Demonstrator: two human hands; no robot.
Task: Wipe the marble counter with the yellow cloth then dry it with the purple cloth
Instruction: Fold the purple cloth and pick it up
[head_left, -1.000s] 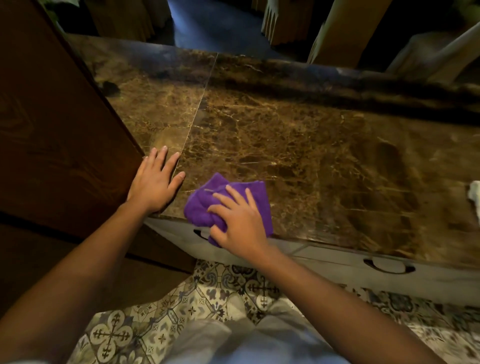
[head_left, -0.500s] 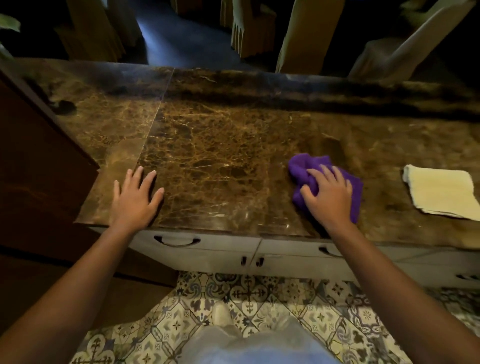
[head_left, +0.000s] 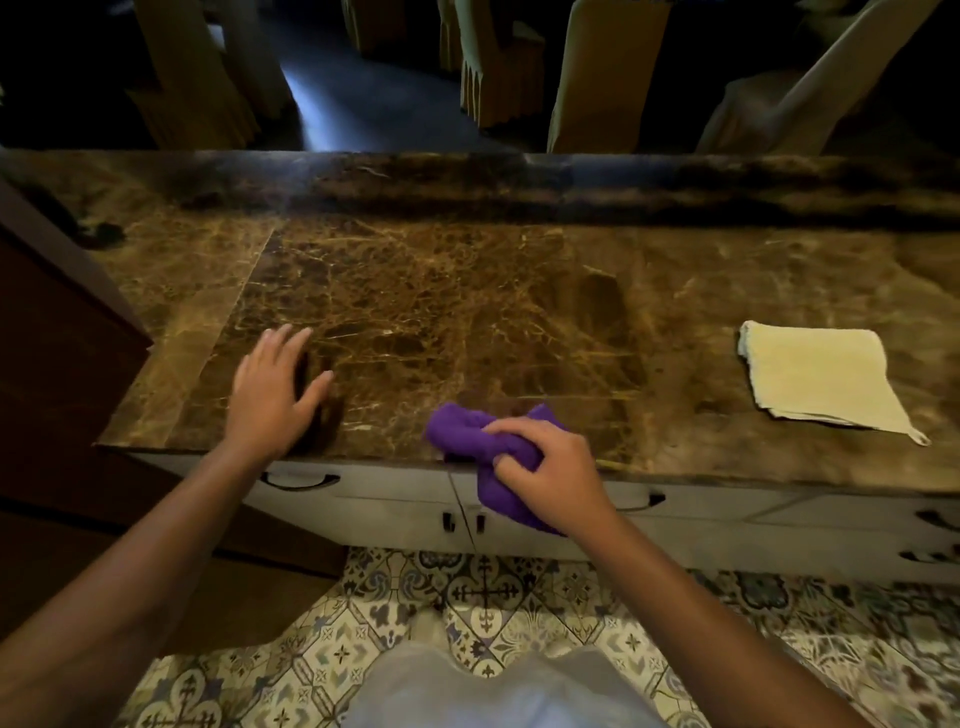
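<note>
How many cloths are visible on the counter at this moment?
2. The purple cloth is at the front edge, gripped by the right hand; the yellow cloth lies flat at the right.

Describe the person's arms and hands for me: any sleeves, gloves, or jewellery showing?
Both forearms are bare right up to the frame edge, with no sleeves in view. The left hand and the right hand wear no gloves, and no rings, watch or wristbands show on them. The only clothing visible is light grey fabric at the bottom centre of the head view, between the two arms.
</note>
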